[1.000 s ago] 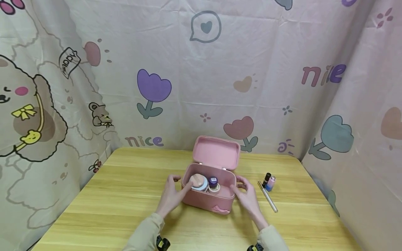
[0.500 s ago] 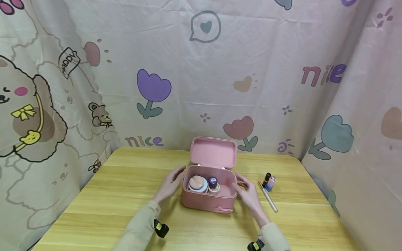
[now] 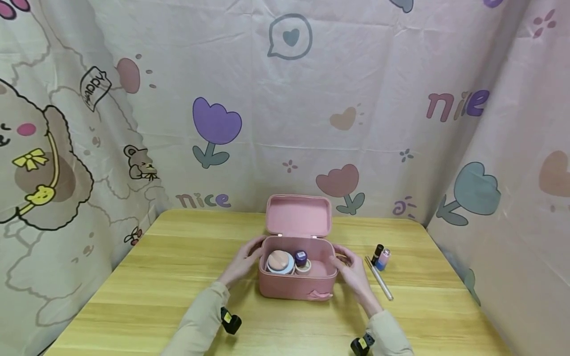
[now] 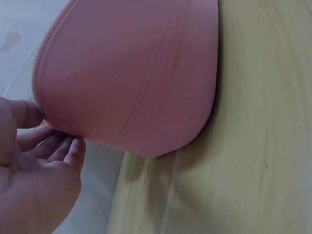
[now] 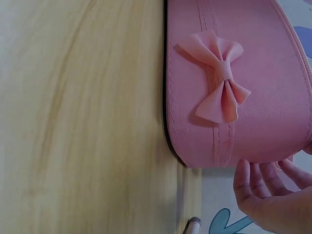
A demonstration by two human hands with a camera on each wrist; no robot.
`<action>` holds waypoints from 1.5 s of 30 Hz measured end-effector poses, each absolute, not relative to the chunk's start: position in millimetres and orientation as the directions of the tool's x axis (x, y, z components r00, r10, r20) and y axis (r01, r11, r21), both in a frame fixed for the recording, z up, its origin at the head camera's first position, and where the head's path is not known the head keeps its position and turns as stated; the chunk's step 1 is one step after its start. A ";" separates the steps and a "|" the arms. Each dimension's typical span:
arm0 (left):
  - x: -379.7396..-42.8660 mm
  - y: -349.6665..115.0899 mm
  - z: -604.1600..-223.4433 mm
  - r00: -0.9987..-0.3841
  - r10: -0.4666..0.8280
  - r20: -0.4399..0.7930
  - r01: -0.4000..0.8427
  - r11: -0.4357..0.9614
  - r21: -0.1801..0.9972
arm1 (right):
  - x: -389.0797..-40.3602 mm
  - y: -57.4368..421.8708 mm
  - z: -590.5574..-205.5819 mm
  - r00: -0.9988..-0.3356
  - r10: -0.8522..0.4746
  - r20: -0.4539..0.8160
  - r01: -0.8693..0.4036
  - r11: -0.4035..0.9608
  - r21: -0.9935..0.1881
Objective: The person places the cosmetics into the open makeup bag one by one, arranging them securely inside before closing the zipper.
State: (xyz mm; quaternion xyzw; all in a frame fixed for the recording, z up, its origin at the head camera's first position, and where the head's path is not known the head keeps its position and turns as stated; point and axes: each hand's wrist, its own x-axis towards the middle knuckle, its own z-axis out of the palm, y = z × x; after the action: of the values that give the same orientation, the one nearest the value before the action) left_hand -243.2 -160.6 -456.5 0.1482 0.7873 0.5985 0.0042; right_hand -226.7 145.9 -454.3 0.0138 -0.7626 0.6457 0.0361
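Observation:
A pink cosmetic case stands on the wooden table with its lid raised at the back. Inside, at the left, a beige powder puff lies on a round white container, beside a small purple-topped jar over a cream-coloured round one. My left hand holds the case at its left rear corner, thumb at the rim and fingers curled against the outer wall. On the right side my right hand grips the rim, thumb on top. A pink bow decorates the front.
Right of the case lie a silver pen-like stick, a black tube and a small pink-and-blue bottle. A patterned curtain hangs behind the table and along both sides.
The case has turned slightly to face me more squarely, its lid shifting left. My left hand has moved from the front left rim back to the rear left corner; the right hand stays at the right rim.

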 end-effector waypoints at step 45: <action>-210.3 -148.2 -464.8 -0.963 0.115 0.244 0.264 0.217 0.940 | -212.1 159.2 -460.3 -0.975 -0.136 0.178 -0.201 0.177 -0.963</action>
State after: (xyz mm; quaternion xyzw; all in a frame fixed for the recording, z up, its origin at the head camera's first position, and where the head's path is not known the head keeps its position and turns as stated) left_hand -210.3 -148.2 -464.8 0.1221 0.7777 0.6137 -0.0608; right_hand -212.1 159.2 -460.3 0.1098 -0.7668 0.6319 0.0255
